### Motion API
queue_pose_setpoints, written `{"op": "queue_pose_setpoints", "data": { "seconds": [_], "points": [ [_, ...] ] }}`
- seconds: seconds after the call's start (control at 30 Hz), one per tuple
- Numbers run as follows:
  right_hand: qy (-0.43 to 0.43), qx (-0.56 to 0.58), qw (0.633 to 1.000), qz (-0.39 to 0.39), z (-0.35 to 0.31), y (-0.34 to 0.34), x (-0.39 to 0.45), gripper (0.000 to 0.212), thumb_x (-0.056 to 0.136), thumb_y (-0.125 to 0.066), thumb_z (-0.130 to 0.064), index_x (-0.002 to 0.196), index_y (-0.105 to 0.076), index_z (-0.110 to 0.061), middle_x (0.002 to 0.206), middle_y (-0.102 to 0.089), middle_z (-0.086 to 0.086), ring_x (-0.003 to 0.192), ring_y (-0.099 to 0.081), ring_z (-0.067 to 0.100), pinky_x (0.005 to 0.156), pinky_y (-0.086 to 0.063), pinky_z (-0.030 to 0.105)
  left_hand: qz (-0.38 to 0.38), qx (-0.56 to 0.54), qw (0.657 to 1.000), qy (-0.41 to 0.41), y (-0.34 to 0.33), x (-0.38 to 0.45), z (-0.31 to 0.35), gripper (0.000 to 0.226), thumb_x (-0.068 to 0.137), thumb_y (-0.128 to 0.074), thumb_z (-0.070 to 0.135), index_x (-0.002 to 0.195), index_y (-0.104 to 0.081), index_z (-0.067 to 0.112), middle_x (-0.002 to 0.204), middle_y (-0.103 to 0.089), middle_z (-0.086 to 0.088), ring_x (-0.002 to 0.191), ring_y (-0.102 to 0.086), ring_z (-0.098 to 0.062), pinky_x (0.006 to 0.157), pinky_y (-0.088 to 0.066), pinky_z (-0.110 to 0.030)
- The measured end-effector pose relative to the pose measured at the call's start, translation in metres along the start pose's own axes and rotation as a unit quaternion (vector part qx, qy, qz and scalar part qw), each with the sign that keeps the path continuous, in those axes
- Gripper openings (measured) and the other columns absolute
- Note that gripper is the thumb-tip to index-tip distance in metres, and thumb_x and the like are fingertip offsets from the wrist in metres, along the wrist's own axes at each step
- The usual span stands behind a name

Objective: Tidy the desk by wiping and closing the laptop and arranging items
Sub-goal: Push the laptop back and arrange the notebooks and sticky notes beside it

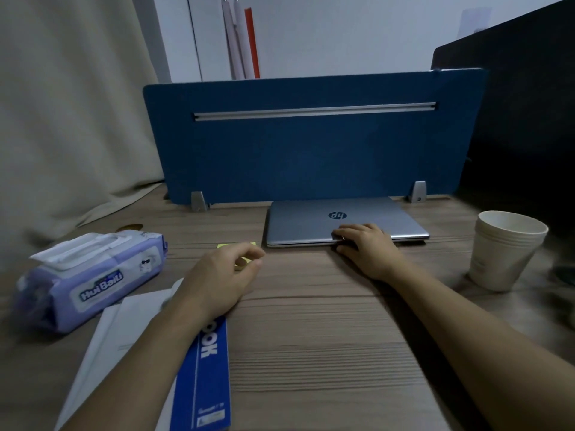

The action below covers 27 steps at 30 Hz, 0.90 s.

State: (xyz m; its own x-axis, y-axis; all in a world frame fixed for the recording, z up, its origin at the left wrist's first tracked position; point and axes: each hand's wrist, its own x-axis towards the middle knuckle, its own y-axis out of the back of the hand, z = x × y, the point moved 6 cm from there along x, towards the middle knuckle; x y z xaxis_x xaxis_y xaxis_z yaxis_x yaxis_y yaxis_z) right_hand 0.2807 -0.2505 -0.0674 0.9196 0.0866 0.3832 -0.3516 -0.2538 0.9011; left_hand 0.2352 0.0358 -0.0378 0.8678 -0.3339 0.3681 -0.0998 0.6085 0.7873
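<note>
The right hand (364,247) is lying flat-fingered on the closed laptop (345,220), steadying it; the left hand (224,275) is hovering loosely curled, holding nothing, over the yellow notes (231,245).

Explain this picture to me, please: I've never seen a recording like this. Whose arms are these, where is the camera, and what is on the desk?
There is no machine here: a person wears one wide-angle camera on the head, looking forward and down, so you see their own two bare arms.

The right hand rests on the front edge of a closed silver laptop, which lies against a blue divider panel. The left hand is loosely curled above a yellow sticky note; whether it touches the note I cannot tell.

On the wooden desk also lie a purple pack of wet wipes at the left, a blue notebook and white papers under the left forearm, and a stack of paper cups at the right.
</note>
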Motion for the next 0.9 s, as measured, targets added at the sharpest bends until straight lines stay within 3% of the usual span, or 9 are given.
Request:
{"op": "queue_pose_setpoints", "data": {
  "seconds": [0.13, 0.27, 0.33, 0.43, 0.53, 0.67, 0.8, 0.9],
  "points": [
    [0.017, 0.005, 1.0, -0.007, -0.017, 0.007, -0.024, 0.042, 0.095, -0.054, -0.038, 0.134, -0.056, -0.023, 0.143, -0.052, 0.001, 0.127, -0.046, 0.029, 0.106, -0.036, 0.039, 0.051, -0.038, 0.998, -0.004, 0.015, -0.008, 0.006, 0.013, 0.096, -0.057, 0.035, 0.104, -0.059, 0.045, 0.09, -0.06, 0.028, 0.083, -0.056, 0.014, 0.064, -0.036, -0.008],
    [0.034, 0.021, 0.999, -0.009, -0.039, 0.013, -0.051, 0.038, 0.095, -0.055, -0.037, 0.127, -0.062, -0.017, 0.135, -0.058, 0.005, 0.123, -0.05, 0.029, 0.104, -0.039, 0.039, 0.065, -0.04, 0.997, 0.032, 0.026, -0.015, -0.007, 0.018, 0.094, -0.059, 0.035, 0.112, -0.06, 0.037, 0.105, -0.063, 0.021, 0.098, -0.058, -0.002, 0.079, -0.049, -0.027],
    [0.043, 0.02, 0.999, -0.007, -0.049, 0.016, -0.065, 0.038, 0.094, -0.055, -0.036, 0.126, -0.063, -0.016, 0.132, -0.06, 0.006, 0.121, -0.052, 0.028, 0.104, -0.039, 0.039, 0.035, -0.048, 0.994, 0.086, 0.028, -0.018, -0.025, 0.025, 0.094, -0.06, 0.034, 0.119, -0.058, 0.035, 0.115, -0.062, 0.016, 0.105, -0.058, -0.008, 0.081, -0.051, -0.033],
    [0.037, 0.026, 0.999, 0.005, -0.054, 0.019, -0.08, 0.034, 0.093, -0.057, -0.034, 0.12, -0.066, -0.015, 0.125, -0.063, 0.007, 0.114, -0.055, 0.029, 0.101, -0.042, 0.039, -0.029, -0.116, 0.982, 0.148, 0.028, -0.026, -0.045, 0.031, 0.096, -0.06, 0.028, 0.126, -0.053, 0.03, 0.126, -0.059, 0.004, 0.105, -0.059, -0.01, 0.074, -0.053, -0.031],
    [0.022, 0.041, 0.999, 0.007, -0.055, 0.025, -0.09, 0.033, 0.094, -0.057, -0.034, 0.119, -0.066, -0.015, 0.124, -0.063, 0.006, 0.113, -0.055, 0.029, 0.098, -0.044, 0.04, -0.087, -0.154, 0.971, 0.16, 0.029, -0.042, -0.047, 0.038, 0.094, -0.063, 0.025, 0.128, -0.047, 0.034, 0.129, -0.054, 0.001, 0.105, -0.061, -0.014, 0.083, -0.056, -0.036],
    [-0.004, 0.061, 0.998, 0.007, -0.053, 0.03, -0.091, 0.031, 0.094, -0.058, -0.032, 0.119, -0.065, -0.015, 0.126, -0.061, 0.007, 0.115, -0.053, 0.029, 0.1, -0.043, 0.039, -0.133, -0.083, 0.977, 0.145, 0.03, -0.061, -0.046, 0.053, 0.091, -0.065, 0.021, 0.135, -0.04, 0.037, 0.134, -0.049, 0.001, 0.118, -0.056, -0.019, 0.083, -0.057, -0.036],
    [-0.022, 0.084, 0.996, 0.008, -0.05, 0.029, -0.089, 0.028, 0.094, -0.058, -0.027, 0.117, -0.066, -0.013, 0.124, -0.061, 0.009, 0.114, -0.054, 0.03, 0.098, -0.043, 0.041, -0.114, -0.094, 0.979, 0.142, 0.033, -0.068, -0.046, 0.038, 0.095, -0.063, 0.027, 0.125, -0.043, 0.041, 0.129, -0.053, 0.002, 0.101, -0.063, -0.011, 0.06, -0.052, -0.018],
    [-0.052, 0.097, 0.994, 0.009, -0.041, 0.031, -0.085, 0.03, 0.095, -0.055, -0.026, 0.121, -0.064, -0.014, 0.126, -0.057, 0.008, 0.114, -0.054, 0.027, 0.098, -0.044, 0.041, -0.123, -0.076, 0.982, 0.121, 0.027, -0.06, -0.031, 0.04, 0.091, -0.068, 0.032, 0.121, -0.044, 0.045, 0.122, -0.055, 0.007, 0.099, -0.062, -0.01, 0.062, -0.05, -0.018]
  ]
}}
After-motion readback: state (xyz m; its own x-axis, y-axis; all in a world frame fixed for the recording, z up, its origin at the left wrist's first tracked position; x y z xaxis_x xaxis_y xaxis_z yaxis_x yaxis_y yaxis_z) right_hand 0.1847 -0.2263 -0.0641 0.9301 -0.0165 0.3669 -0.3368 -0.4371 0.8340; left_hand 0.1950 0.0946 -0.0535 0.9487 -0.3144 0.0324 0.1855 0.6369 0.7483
